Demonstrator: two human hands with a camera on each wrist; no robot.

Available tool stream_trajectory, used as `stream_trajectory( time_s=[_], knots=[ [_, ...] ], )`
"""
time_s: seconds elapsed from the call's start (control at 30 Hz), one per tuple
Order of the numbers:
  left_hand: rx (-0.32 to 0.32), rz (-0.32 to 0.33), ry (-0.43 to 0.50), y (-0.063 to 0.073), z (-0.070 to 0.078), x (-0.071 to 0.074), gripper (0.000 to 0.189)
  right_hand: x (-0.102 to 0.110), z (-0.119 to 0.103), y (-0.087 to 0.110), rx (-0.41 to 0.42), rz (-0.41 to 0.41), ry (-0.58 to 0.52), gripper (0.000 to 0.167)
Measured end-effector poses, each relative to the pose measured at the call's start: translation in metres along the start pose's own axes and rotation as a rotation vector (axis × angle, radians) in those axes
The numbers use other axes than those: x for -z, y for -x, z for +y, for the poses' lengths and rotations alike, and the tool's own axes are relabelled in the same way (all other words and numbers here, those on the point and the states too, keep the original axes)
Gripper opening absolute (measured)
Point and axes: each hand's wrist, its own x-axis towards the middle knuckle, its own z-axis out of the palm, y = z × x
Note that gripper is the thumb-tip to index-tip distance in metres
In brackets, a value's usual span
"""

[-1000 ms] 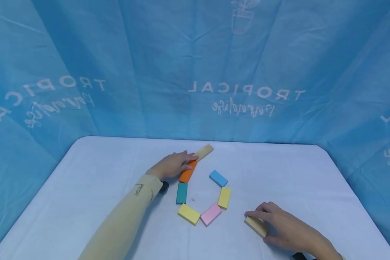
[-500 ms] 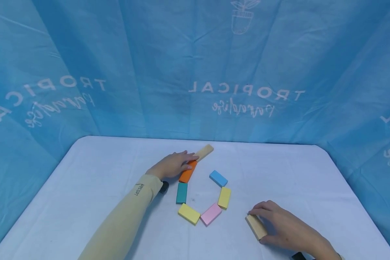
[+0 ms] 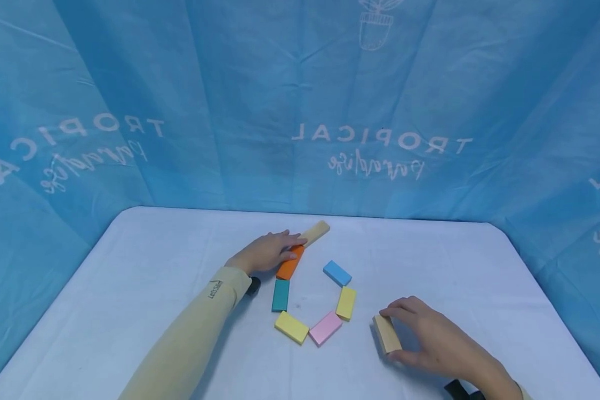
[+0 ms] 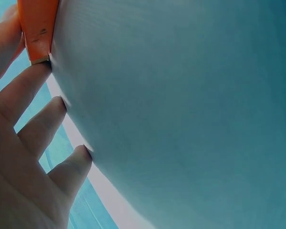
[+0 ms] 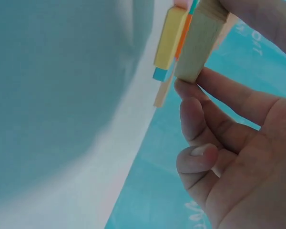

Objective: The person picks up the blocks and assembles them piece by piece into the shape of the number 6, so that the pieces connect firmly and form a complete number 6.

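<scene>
My left hand (image 3: 267, 253) lies over the orange block (image 3: 287, 269), its fingers spread and nearly straight. The thumb touches that block's side, while the index fingertip meets its far end in the left wrist view. Just beyond those fingers is a plain wooden block (image 3: 316, 232), its near end partly hidden. At the right, my right hand (image 3: 427, 336) pinches another plain wooden block (image 5: 202, 40) by its two ends, between thumb and fingers. This block is turned on edge, with a shadow on the table beside it. The other right fingers curl loosely in the right wrist view.
A curved row runs on from the orange block: teal (image 3: 280, 295), yellow (image 3: 291, 327), pink (image 3: 325, 328), a second yellow block (image 3: 346, 303) and blue (image 3: 337, 273). The white table (image 3: 180, 239) ends at a blue curtain (image 3: 260, 166).
The right hand has turned its wooden block more upright and moved it slightly away from me and leftward. My left hand stays on the orange block; the row is unchanged.
</scene>
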Motion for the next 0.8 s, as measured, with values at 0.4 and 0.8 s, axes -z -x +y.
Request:
stream_trajectory(
  time_s=[0.4,0.8],
  knots=[
    [-0.008,-0.002,0.009,0.000,0.001,0.002,0.051,0.002,-0.021,-0.019,0.010,0.149,0.027,0.064],
    [-0.003,-0.005,0.005,0.003,0.003,0.003,0.051,0.002,-0.043,-0.044,0.008,0.233,0.021,0.064]
  ],
)
